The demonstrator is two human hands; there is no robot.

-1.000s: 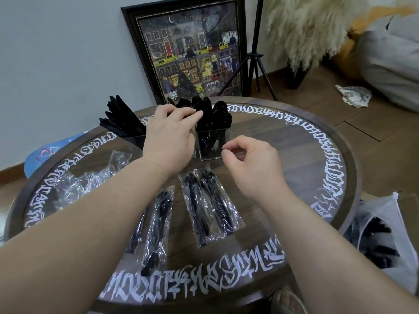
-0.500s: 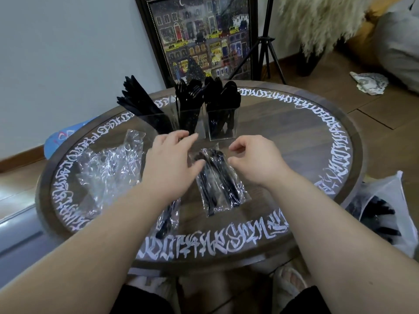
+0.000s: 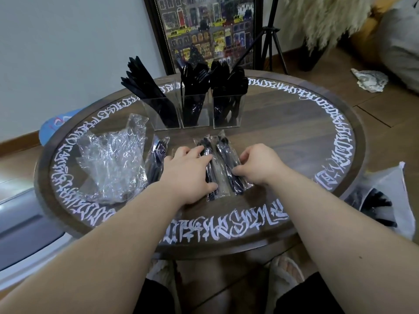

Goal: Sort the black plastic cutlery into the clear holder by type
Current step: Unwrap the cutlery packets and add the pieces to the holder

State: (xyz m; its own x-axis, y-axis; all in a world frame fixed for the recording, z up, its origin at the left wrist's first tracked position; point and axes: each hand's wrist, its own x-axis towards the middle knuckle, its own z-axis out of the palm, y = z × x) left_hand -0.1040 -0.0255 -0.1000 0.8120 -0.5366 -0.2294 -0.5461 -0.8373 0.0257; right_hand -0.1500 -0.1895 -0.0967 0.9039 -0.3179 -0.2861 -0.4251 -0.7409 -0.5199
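Observation:
A clear holder [image 3: 205,120] with three compartments stands at the back of the round table [image 3: 294,132]. It has black knives [image 3: 145,87] on the left, forks [image 3: 195,87] in the middle and spoons [image 3: 229,85] on the right. Two clear-wrapped cutlery packets lie side by side in front of it. My left hand [image 3: 188,175] grips the left packet [image 3: 207,145], fingers over it and thumb at its near end. My right hand [image 3: 258,166] pinches the right packet [image 3: 225,148] along its right edge. A third wrapped packet [image 3: 156,159] lies just left of my left hand.
A heap of empty clear wrappers [image 3: 111,164] sits on the table's left side. A white plastic bag [image 3: 385,196] holding more black cutlery hangs off the table's right edge. A framed picture [image 3: 208,30] and a tripod [image 3: 272,37] stand behind the table.
My left hand came back from the holder's top and, with my right hand, dropped onto the two wrapped packets. The view has pulled back and tilted down.

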